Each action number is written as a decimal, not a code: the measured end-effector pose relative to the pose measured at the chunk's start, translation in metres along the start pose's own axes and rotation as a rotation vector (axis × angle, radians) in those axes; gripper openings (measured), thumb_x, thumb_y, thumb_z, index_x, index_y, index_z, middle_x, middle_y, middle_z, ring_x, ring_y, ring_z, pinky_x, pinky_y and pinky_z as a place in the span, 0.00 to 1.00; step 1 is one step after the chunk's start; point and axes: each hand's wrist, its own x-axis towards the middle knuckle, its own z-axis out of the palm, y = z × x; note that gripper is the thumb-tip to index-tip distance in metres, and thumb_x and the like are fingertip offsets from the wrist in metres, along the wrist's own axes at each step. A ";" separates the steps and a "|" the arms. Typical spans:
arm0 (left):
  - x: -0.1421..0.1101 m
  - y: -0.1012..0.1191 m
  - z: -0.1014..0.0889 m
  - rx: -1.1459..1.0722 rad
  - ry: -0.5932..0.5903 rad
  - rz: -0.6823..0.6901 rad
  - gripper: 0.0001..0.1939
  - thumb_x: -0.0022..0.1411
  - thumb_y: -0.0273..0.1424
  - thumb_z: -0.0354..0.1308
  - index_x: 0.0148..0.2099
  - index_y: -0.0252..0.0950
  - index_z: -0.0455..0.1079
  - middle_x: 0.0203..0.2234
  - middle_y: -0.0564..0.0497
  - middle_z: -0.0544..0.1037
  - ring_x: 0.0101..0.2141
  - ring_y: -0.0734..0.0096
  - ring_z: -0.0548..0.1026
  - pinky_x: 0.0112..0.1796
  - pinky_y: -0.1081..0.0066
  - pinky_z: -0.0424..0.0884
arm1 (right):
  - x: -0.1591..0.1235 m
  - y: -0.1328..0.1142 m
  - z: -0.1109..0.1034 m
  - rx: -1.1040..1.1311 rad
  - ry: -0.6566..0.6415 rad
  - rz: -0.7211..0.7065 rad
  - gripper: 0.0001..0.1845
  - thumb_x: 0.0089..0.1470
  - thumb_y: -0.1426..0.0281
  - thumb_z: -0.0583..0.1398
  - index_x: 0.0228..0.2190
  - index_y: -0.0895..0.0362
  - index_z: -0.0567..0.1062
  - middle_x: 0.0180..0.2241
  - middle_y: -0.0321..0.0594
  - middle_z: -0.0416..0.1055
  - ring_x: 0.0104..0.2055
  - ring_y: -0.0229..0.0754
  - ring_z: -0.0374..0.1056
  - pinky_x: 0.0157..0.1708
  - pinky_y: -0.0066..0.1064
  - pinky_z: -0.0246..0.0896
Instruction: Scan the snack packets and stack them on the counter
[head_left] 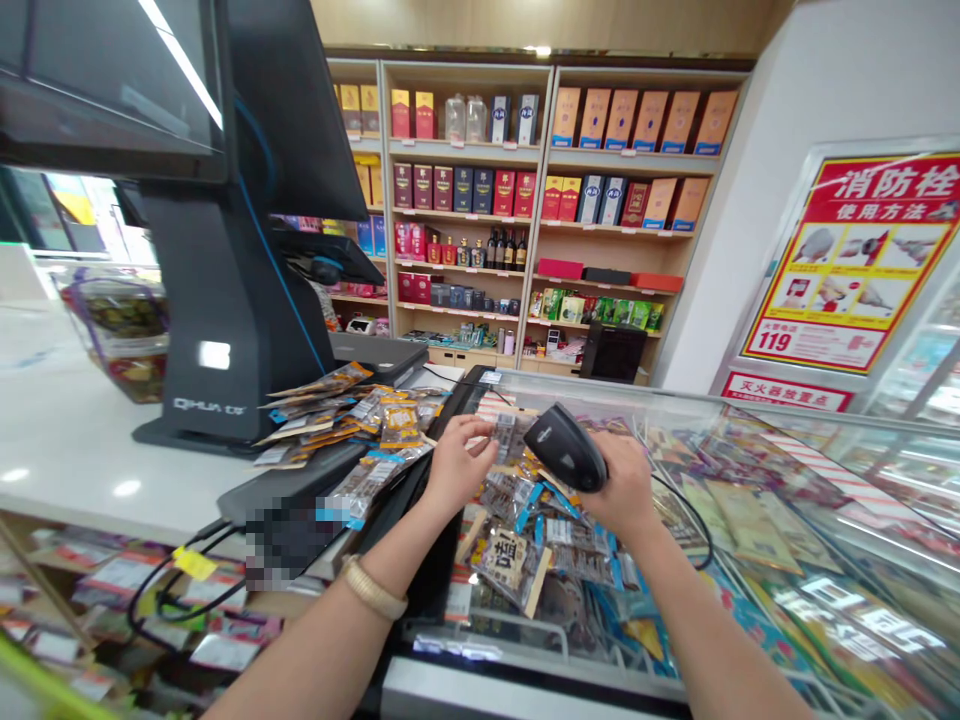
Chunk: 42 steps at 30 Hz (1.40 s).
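My right hand (626, 485) is wrapped around a black barcode scanner (568, 448), its head angled to the left above the glass counter. My left hand (461, 460), palm inward, has its fingers slightly curved and apart. Its fingertips are beside a small clear snack packet (514, 432); I cannot tell if they touch it. Below both hands, several snack packets with blue and brown edges (574, 535) are heaped on the glass. A larger packet with black lettering (504, 560) sits at the near side. To the left, another pile of orange and clear packets (401, 425) rests by the register.
A black point-of-sale terminal (225, 280) stands on the white counter (67, 440) at left. The scanner's cable (705, 530) loops at right. Bagged goods (750, 520) show under the glass. Behind are shelves of boxes (465, 190) and a red-yellow wall sign (855, 260).
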 end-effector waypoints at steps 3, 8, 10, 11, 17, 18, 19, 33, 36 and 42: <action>0.001 -0.009 0.000 0.097 -0.172 -0.007 0.05 0.53 0.26 0.60 0.33 0.37 0.76 0.38 0.45 0.73 0.41 0.63 0.74 0.42 0.64 0.75 | -0.001 0.004 0.000 -0.025 0.018 0.024 0.10 0.50 0.65 0.57 0.35 0.56 0.72 0.28 0.41 0.72 0.32 0.45 0.67 0.34 0.35 0.55; 0.002 -0.008 -0.009 0.652 -0.165 0.102 0.10 0.60 0.31 0.55 0.39 0.35 0.78 0.40 0.40 0.75 0.45 0.56 0.74 0.51 0.59 0.67 | -0.001 0.004 0.000 -0.025 0.007 -0.001 0.11 0.50 0.65 0.56 0.34 0.57 0.72 0.27 0.41 0.71 0.31 0.44 0.67 0.33 0.35 0.54; 0.003 -0.002 -0.014 0.846 -0.130 0.081 0.13 0.62 0.34 0.53 0.41 0.35 0.78 0.41 0.39 0.75 0.45 0.53 0.73 0.50 0.57 0.67 | -0.001 0.003 0.001 -0.019 -0.007 -0.002 0.11 0.49 0.65 0.56 0.35 0.58 0.72 0.27 0.41 0.71 0.32 0.44 0.67 0.33 0.34 0.54; 0.003 0.001 -0.017 0.920 -0.092 0.065 0.15 0.62 0.34 0.53 0.43 0.35 0.77 0.42 0.38 0.74 0.45 0.51 0.73 0.49 0.56 0.67 | -0.001 0.003 0.001 -0.017 -0.010 -0.001 0.12 0.49 0.66 0.56 0.35 0.58 0.72 0.28 0.41 0.71 0.32 0.44 0.67 0.34 0.34 0.54; 0.013 0.003 -0.039 1.208 0.228 -0.144 0.25 0.60 0.36 0.54 0.60 0.40 0.67 0.60 0.32 0.61 0.58 0.40 0.63 0.54 0.48 0.59 | -0.001 0.003 0.001 -0.016 0.001 0.003 0.11 0.49 0.66 0.56 0.35 0.57 0.72 0.26 0.39 0.70 0.31 0.44 0.66 0.34 0.34 0.53; 0.015 0.001 -0.043 1.225 0.215 -0.199 0.26 0.60 0.36 0.55 0.61 0.41 0.67 0.62 0.32 0.59 0.58 0.39 0.63 0.53 0.47 0.59 | -0.001 0.003 0.001 -0.015 0.004 0.001 0.11 0.49 0.66 0.56 0.35 0.57 0.72 0.26 0.39 0.70 0.31 0.44 0.66 0.34 0.34 0.53; 0.017 -0.002 -0.046 1.232 0.182 -0.245 0.27 0.59 0.36 0.55 0.61 0.42 0.66 0.62 0.32 0.58 0.57 0.39 0.63 0.53 0.47 0.60 | -0.001 0.002 0.001 -0.014 0.006 -0.002 0.11 0.49 0.66 0.56 0.35 0.57 0.72 0.26 0.40 0.70 0.32 0.44 0.66 0.34 0.34 0.53; 0.031 -0.022 -0.064 1.200 0.037 -0.162 0.14 0.55 0.22 0.53 0.42 0.30 0.75 0.55 0.33 0.68 0.52 0.52 0.70 0.52 0.59 0.68 | -0.005 0.005 0.005 -0.019 -0.021 -0.003 0.13 0.48 0.66 0.56 0.37 0.57 0.72 0.29 0.42 0.73 0.34 0.45 0.68 0.36 0.35 0.54; 0.034 -0.023 -0.065 1.152 0.028 -0.133 0.11 0.56 0.26 0.54 0.39 0.31 0.75 0.47 0.36 0.74 0.48 0.55 0.73 0.50 0.63 0.70 | -0.004 0.004 0.005 -0.011 -0.008 -0.010 0.12 0.48 0.67 0.57 0.36 0.57 0.72 0.29 0.42 0.73 0.33 0.45 0.67 0.36 0.34 0.54; 0.038 -0.018 -0.065 0.823 0.316 0.097 0.13 0.61 0.33 0.50 0.35 0.34 0.75 0.40 0.41 0.79 0.44 0.56 0.76 0.49 0.61 0.70 | -0.002 0.001 0.004 0.011 -0.006 -0.004 0.12 0.48 0.67 0.55 0.35 0.57 0.72 0.29 0.42 0.73 0.33 0.44 0.67 0.35 0.34 0.52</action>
